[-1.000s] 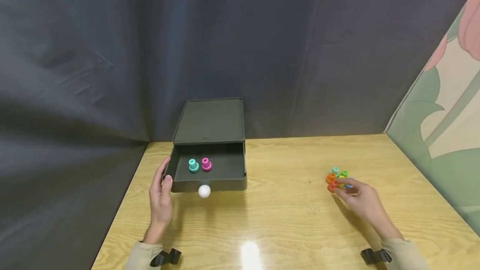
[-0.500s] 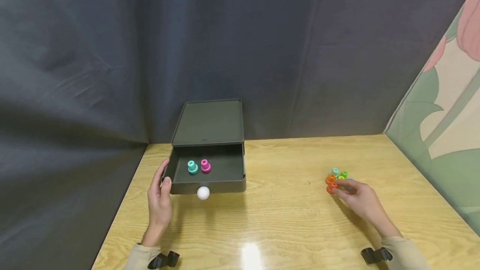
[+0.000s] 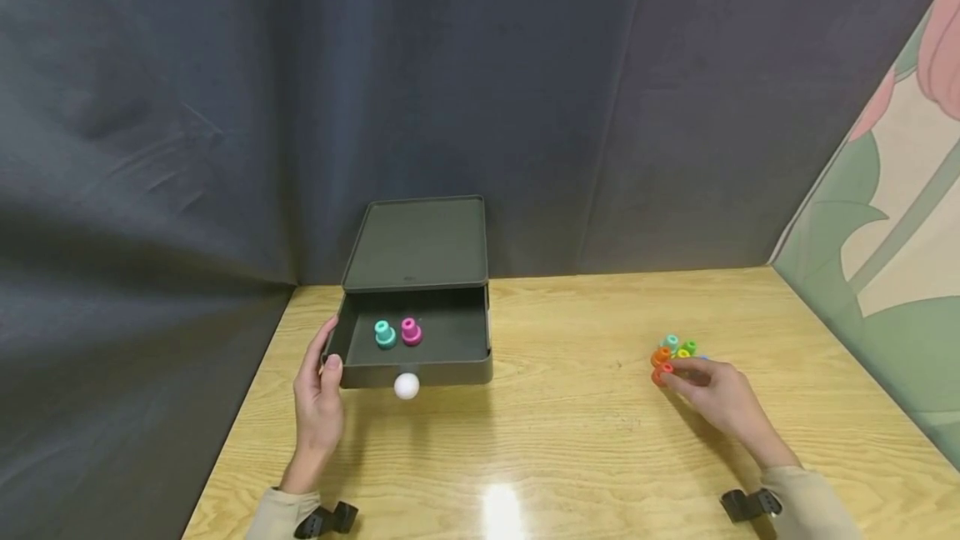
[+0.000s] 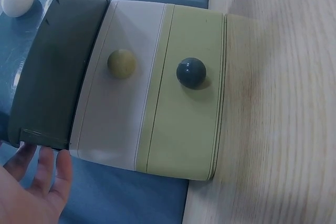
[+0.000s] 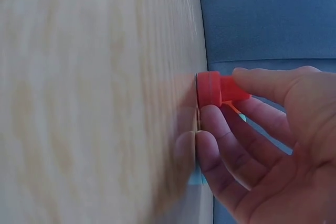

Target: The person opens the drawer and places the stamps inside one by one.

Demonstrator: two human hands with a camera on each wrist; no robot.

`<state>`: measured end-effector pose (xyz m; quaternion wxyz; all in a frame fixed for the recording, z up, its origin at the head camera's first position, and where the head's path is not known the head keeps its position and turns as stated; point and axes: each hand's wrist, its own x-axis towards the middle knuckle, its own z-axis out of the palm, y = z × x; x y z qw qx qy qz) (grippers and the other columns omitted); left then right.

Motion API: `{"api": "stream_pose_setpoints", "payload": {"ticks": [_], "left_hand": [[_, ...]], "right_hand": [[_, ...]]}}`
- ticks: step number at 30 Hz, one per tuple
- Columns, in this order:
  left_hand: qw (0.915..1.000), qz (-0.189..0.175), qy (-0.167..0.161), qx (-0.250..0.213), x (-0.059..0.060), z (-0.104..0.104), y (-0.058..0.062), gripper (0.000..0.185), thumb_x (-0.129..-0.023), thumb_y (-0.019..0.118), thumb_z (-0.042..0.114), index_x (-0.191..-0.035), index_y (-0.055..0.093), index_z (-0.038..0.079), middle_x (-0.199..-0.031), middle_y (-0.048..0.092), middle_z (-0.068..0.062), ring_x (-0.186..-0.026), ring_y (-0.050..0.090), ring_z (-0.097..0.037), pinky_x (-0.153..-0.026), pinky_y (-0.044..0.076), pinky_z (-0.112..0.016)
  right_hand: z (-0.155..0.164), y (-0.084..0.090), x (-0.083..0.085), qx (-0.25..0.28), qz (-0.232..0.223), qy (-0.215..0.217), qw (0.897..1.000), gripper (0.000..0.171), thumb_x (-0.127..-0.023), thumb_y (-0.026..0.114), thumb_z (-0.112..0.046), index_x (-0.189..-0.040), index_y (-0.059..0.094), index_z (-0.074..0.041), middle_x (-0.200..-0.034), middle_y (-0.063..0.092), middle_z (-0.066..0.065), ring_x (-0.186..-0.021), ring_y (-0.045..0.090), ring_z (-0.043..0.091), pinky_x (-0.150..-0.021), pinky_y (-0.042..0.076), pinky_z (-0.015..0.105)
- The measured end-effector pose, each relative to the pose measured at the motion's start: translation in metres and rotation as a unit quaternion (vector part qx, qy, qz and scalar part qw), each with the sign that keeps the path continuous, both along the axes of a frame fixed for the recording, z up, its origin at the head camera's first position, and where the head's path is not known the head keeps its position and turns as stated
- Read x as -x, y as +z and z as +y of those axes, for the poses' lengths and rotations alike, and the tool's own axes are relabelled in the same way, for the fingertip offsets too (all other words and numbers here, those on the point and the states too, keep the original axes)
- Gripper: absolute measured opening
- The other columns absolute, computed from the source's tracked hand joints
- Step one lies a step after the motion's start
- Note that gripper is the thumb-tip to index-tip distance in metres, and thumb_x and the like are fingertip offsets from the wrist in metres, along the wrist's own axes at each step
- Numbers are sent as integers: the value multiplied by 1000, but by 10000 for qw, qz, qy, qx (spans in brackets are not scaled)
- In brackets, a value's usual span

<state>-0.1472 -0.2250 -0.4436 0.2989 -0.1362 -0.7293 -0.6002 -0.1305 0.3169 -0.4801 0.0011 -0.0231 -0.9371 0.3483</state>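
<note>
Blond-wood tabletop (image 3: 555, 448): at eight o'clock, straight-fingered left hand (image 3: 320, 411) touches dark-grey plastic drawer (image 3: 453, 373); at four, right hand (image 3: 716, 398) pinches red stepped plastic peg (image 5: 210, 88).

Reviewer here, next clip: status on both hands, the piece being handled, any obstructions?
Left hand touching open drawer's side. Right hand pinching red peg, base at tabletop. Orange peg crowding close behind; may get nudged.

the tabletop (image 3: 562, 440) is brightly lit, with white glare (image 3: 502, 511) near its front edge; soft shadows fall from the drawer (image 3: 453, 374) and right hand (image 3: 720, 398) toward that edge. the curtain (image 3: 480, 107) is dimmer; both wrist views look bluish, hazy.
</note>
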Motion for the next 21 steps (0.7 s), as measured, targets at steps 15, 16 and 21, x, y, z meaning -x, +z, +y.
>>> {"api": "stream_pose_setpoints", "payload": {"ticks": [15,16,21], "left_hand": [[10000,21,-27,-17,3,2,-2,48,-107,44,-1,-155,52,-1,-152,58,13,-137,55,0,-112,40,-12],[10000,19,10,11,3,2,-2,48,-107,44,-1,-155,52,-1,-152,58,13,-137,55,1,-112,40,-12],[9999,-13,101,58,3,1,-2,48,-107,44,0,-154,52,0,-153,57,14,-139,53,0,-114,38,-11]], "right_hand": [[4,5,-1,-7,120,-1,9999,48,-101,74,-37,-127,74,3,-114,78,28,-101,76,41,-78,62,45],[4,6,-1,9,109,2,9999,48,-101,74,-38,-127,74,2,-115,77,28,-101,76,40,-75,61,41],[2,10,-2,72,127,50,9999,47,-101,74,-38,-128,74,1,-115,77,28,-97,76,36,-65,56,26]]}}
